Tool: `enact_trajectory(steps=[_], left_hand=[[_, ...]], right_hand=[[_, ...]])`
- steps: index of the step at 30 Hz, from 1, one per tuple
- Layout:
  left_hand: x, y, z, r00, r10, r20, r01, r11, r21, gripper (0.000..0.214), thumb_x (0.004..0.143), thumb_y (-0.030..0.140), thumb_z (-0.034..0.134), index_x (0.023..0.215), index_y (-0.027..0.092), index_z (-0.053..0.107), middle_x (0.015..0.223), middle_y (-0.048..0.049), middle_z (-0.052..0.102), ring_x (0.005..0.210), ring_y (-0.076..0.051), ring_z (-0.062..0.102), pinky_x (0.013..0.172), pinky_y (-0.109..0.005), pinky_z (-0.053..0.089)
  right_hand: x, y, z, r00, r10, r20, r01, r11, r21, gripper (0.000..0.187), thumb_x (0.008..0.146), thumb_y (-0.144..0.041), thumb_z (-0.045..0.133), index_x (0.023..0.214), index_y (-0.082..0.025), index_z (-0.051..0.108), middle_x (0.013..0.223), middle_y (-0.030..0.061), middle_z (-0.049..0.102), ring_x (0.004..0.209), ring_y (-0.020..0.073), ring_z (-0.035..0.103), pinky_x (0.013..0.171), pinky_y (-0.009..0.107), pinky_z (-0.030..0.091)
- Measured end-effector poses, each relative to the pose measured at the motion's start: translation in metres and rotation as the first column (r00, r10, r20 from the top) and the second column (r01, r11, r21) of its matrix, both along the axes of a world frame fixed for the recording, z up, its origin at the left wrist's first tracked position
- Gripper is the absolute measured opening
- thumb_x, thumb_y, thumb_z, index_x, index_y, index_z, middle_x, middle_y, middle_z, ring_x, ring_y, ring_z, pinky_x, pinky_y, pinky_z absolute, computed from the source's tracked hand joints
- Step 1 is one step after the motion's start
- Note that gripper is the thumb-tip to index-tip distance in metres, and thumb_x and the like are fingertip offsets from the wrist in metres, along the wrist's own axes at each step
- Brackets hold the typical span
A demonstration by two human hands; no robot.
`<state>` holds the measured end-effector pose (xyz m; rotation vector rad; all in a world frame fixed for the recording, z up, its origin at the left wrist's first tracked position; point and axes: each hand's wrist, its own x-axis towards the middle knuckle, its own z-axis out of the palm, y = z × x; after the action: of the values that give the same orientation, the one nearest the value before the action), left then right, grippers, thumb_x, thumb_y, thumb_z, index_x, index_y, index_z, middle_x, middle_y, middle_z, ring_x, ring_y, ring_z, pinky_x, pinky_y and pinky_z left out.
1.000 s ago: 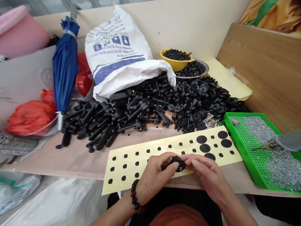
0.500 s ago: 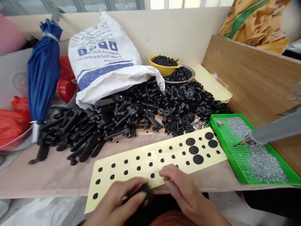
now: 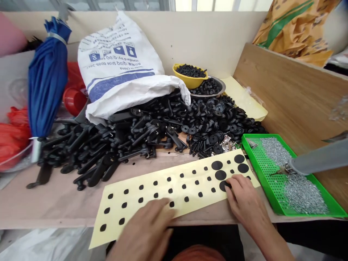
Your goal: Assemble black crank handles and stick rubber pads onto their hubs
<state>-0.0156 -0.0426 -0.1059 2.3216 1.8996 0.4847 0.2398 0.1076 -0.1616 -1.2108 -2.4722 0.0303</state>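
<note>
The yellow sheet (image 3: pixel 161 188) lies along the near edge of the table (image 3: pixel 67 203). The right hand (image 3: pixel 244 204) rests on the sheet's right end, fingers drawn together with the tips on a large black dot (image 3: pixel 223 185); whether they pinch it cannot be told. The left hand (image 3: pixel 146 230) lies palm down at the sheet's near edge, fingers curled, anything beneath hidden. Most dots remain on the sheet, so the work looks far from finished. The heap of black parts (image 3: pixel 163 127) sits behind it, and the green tray (image 3: pixel 262 170) is at the right edge.
</note>
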Motion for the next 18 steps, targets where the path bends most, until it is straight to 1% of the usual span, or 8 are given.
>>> enact_trajectory(steps=[3, 5, 6, 8, 10, 11, 15, 18], left_hand=[[0.049, 0.05, -0.001, 0.985, -0.173, 0.011, 0.173, 0.985, -0.007, 0.029, 0.087, 0.017, 0.042, 0.111, 0.022, 0.057, 0.13, -0.006, 0.056, 0.117, -0.024, 0.051, 0.093, -0.04, 0.047], [0.069, 0.075, -0.009, 0.966, -0.26, 0.0, 0.26, 0.964, -0.06, 0.033, 0.089, 0.025, 0.045, 0.12, 0.019, 0.05, 0.14, -0.0087, 0.045, 0.127, -0.028, 0.041, 0.098, -0.048, 0.042], [0.074, 0.083, -0.015, 0.956, -0.292, -0.009, 0.29, 0.953, -0.081, 0.034, 0.089, 0.029, 0.047, 0.121, 0.018, 0.049, 0.141, -0.0101, 0.044, 0.128, -0.029, 0.038, 0.099, -0.051, 0.039], [0.073, 0.092, -0.025, 0.94, -0.341, -0.023, 0.336, 0.934, -0.12, 0.036, 0.09, 0.034, 0.047, 0.121, 0.017, 0.047, 0.14, -0.0111, 0.043, 0.129, -0.03, 0.036, 0.1, -0.057, 0.034], [0.062, 0.093, -0.03, 0.926, -0.378, -0.017, 0.372, 0.918, -0.14, 0.032, 0.092, 0.034, 0.045, 0.119, 0.019, 0.047, 0.139, -0.0097, 0.045, 0.129, -0.029, 0.036, 0.101, -0.059, 0.029], [0.055, 0.092, -0.03, 0.919, -0.393, -0.009, 0.388, 0.91, -0.146, 0.03, 0.092, 0.033, 0.044, 0.119, 0.02, 0.047, 0.139, -0.0089, 0.045, 0.129, -0.029, 0.035, 0.102, -0.06, 0.027], [0.032, 0.089, -0.019, 0.895, -0.445, 0.021, 0.441, 0.88, -0.176, 0.025, 0.09, 0.032, 0.048, 0.113, 0.022, 0.049, 0.134, -0.0064, 0.049, 0.126, -0.027, 0.037, 0.103, -0.056, 0.022], [0.037, 0.097, -0.011, 0.899, -0.438, 0.021, 0.435, 0.883, -0.178, 0.023, 0.089, 0.037, 0.051, 0.106, 0.021, 0.052, 0.127, -0.0059, 0.053, 0.119, -0.026, 0.042, 0.099, -0.048, 0.029]], right_hand=[[-0.008, -0.005, 0.008, 0.992, 0.061, -0.112, -0.075, 0.989, -0.127, 0.015, 0.091, -0.02, 0.04, 0.093, -0.018, 0.055, 0.096, 0.0103, 0.057, 0.089, 0.0248, 0.055, 0.074, 0.038, 0.048], [-0.005, -0.002, 0.011, 0.979, 0.081, -0.19, -0.117, 0.975, -0.188, 0.016, 0.093, -0.022, 0.039, 0.098, -0.019, 0.054, 0.099, 0.0085, 0.057, 0.088, 0.0209, 0.058, 0.074, 0.033, 0.05], [-0.002, 0.002, 0.011, 0.975, 0.067, -0.211, -0.105, 0.979, -0.175, 0.016, 0.093, -0.023, 0.039, 0.1, -0.019, 0.053, 0.101, 0.0085, 0.057, 0.089, 0.0201, 0.059, 0.075, 0.032, 0.05], [0.006, 0.012, 0.009, 0.976, 0.006, -0.216, -0.024, 0.997, -0.078, 0.019, 0.093, -0.026, 0.039, 0.103, -0.018, 0.054, 0.104, 0.01, 0.057, 0.092, 0.0216, 0.06, 0.077, 0.034, 0.049], [0.014, 0.023, 0.004, 0.982, -0.06, -0.181, 0.064, 0.998, 0.021, 0.022, 0.093, -0.026, 0.038, 0.105, -0.016, 0.054, 0.104, 0.0114, 0.058, 0.093, 0.0243, 0.06, 0.079, 0.037, 0.049], [0.017, 0.027, 0.002, 0.985, -0.075, -0.154, 0.083, 0.996, 0.044, 0.023, 0.092, -0.026, 0.038, 0.104, -0.016, 0.055, 0.103, 0.0116, 0.058, 0.092, 0.0252, 0.059, 0.078, 0.038, 0.049], [0.019, 0.032, -0.002, 0.998, -0.059, -0.027, 0.06, 0.996, 0.059, 0.019, 0.091, -0.024, 0.041, 0.099, -0.016, 0.056, 0.097, 0.0109, 0.058, 0.088, 0.0264, 0.056, 0.075, 0.039, 0.048], [0.014, 0.03, -0.001, 0.998, -0.061, 0.032, 0.059, 0.996, 0.07, 0.015, 0.09, -0.021, 0.042, 0.093, -0.017, 0.057, 0.092, 0.01, 0.058, 0.084, 0.0259, 0.055, 0.073, 0.039, 0.048]])
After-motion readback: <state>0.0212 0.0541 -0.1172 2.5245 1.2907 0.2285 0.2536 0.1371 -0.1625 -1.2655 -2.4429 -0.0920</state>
